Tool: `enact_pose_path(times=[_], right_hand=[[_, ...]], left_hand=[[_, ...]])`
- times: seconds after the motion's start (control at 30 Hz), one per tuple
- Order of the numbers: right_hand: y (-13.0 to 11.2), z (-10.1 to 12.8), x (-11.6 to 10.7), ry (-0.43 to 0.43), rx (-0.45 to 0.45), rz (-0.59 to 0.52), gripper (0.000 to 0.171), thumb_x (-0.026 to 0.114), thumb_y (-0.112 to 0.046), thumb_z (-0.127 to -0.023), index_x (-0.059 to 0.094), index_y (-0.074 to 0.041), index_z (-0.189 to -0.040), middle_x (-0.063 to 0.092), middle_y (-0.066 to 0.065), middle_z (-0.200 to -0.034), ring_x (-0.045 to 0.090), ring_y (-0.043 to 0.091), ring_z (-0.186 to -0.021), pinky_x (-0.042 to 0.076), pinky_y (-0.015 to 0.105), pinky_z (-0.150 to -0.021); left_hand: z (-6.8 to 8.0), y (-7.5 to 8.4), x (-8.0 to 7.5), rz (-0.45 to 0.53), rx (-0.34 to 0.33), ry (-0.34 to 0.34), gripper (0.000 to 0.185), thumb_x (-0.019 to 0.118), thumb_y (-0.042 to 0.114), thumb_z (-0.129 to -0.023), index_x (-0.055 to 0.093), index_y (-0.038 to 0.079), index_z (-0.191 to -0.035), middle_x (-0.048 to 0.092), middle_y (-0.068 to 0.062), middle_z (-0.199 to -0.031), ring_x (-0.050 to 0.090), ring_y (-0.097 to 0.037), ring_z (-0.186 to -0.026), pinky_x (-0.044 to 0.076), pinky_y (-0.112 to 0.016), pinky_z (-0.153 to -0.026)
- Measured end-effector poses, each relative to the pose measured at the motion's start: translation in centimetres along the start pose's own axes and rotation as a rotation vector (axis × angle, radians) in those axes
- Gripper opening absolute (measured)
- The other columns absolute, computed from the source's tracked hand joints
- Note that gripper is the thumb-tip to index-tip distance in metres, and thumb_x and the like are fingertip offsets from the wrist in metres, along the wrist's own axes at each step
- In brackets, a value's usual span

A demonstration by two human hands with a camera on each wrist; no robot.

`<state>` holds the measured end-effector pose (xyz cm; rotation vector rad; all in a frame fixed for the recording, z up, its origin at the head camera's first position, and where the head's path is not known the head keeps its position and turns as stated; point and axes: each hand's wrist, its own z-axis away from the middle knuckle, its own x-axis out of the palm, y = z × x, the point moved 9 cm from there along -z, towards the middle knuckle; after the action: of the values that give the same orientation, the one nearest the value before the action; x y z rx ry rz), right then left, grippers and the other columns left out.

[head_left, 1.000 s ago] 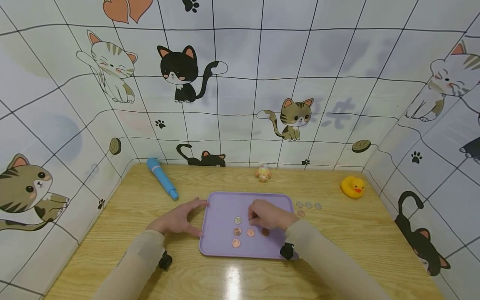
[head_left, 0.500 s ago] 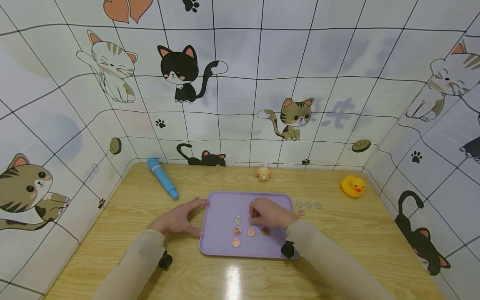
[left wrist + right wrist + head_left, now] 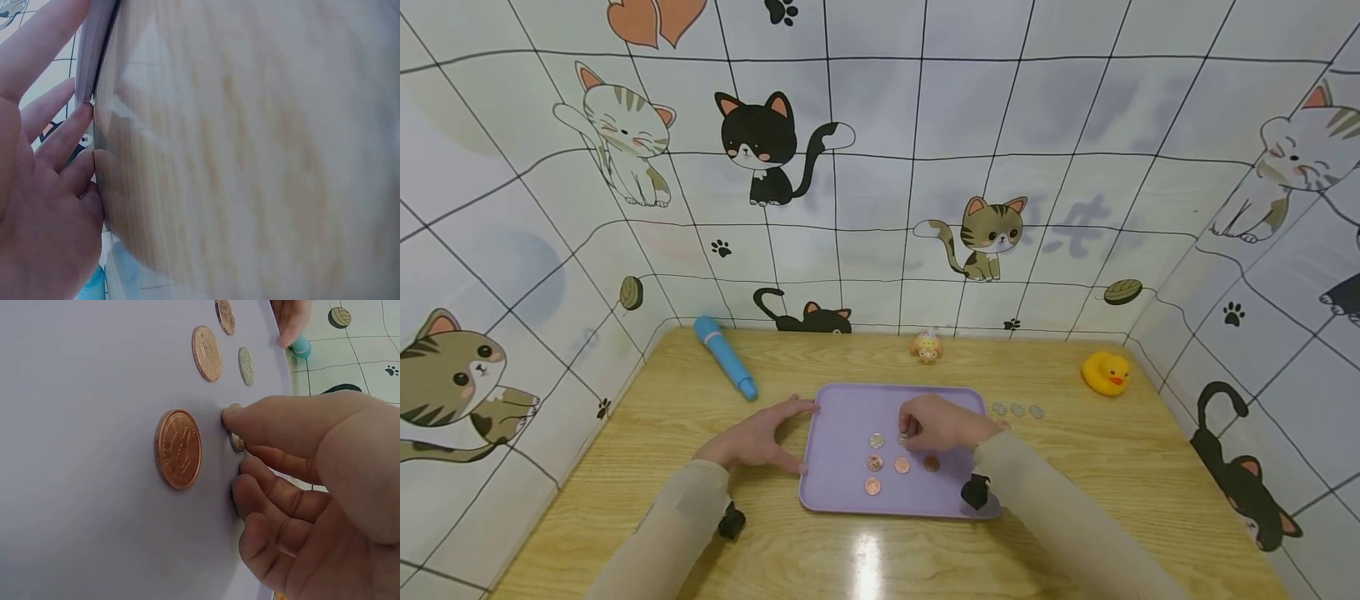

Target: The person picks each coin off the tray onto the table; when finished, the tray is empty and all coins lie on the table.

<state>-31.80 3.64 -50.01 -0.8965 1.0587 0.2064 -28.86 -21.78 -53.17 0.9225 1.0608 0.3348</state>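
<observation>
Beyond the left hand [image 3: 754, 435], a blue cylinder [image 3: 726, 358] lies on the table [image 3: 1120, 483]. The left hand, thumb and fingers spread, contacts the tray [image 3: 842, 408] at its left edge. Left of the right hand [image 3: 942, 423] lies a silver coin [image 3: 876, 441]; copper coins [image 3: 875, 462] lie on that hand's near side. The right hand pinches another coin [image 3: 237, 440] at the tray surface. Right of it, on the table, lie loose coins [image 3: 1017, 410], then a duck [image 3: 1105, 373].

Far-left room for us on the purple tray [image 3: 847, 410], coins [image 3: 875, 463] and right hand [image 3: 943, 425] blocking the middle, left hand [image 3: 758, 437] blocking its left edge
</observation>
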Motion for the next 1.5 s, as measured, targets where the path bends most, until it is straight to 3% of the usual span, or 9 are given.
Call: enact_pose_path(times=[0.4,0.87,1.27,1.5], right_hand=[[0.07,-0.43,0.22,-0.024,0.025,0.021,0.013,0.077,-0.007,-0.088,0.065,-0.012,-0.09,0.06,-0.004,-0.08,0.054,0.011,-0.076,0.047,0.03,-0.069],[-0.44,-0.46,0.13,-0.032,0.012,0.02,0.013,0.076,-0.005,-0.087,0.066,-0.011,-0.093,0.06,-0.004,-0.082,0.053,0.012,-0.078,0.046,0.029,-0.07],[-0.12,-0.38,0.15,-0.053,0.056,0.021,0.016,0.079,-0.007,-0.088,0.065,-0.013,-0.091,0.06,-0.004,-0.082,0.053,0.012,-0.078,0.047,0.03,-0.071],[-0.34,-0.22,-0.02,-0.019,0.0,0.0,0.017,0.079,-0.002,-0.086,0.064,-0.011,-0.089,0.06,-0.003,-0.082,0.052,0.01,-0.077,0.047,0.027,-0.07]], left_hand=[[-0.05,-0.11,0.03,0.012,0.005,-0.002,0.101,0.097,0.037,-0.074,0.045,0.027,-0.16,0.019,-0.016,-0.175,0.003,-0.045,-0.161,0.006,-0.072,-0.124],[0.0,-0.23,0.04,0.012,-0.001,-0.001,0.1,0.097,0.033,-0.075,0.045,0.026,-0.16,0.018,-0.017,-0.175,0.002,-0.045,-0.161,0.006,-0.072,-0.124],[-0.03,-0.12,0.04,0.01,0.004,-0.004,0.1,0.097,0.034,-0.075,0.045,0.026,-0.16,0.018,-0.016,-0.175,0.002,-0.045,-0.161,0.006,-0.072,-0.124],[-0.12,-0.24,0.07,0.002,0.004,-0.008,0.101,0.097,0.037,-0.075,0.044,0.026,-0.16,0.018,-0.016,-0.175,0.002,-0.044,-0.161,0.006,-0.071,-0.124]])
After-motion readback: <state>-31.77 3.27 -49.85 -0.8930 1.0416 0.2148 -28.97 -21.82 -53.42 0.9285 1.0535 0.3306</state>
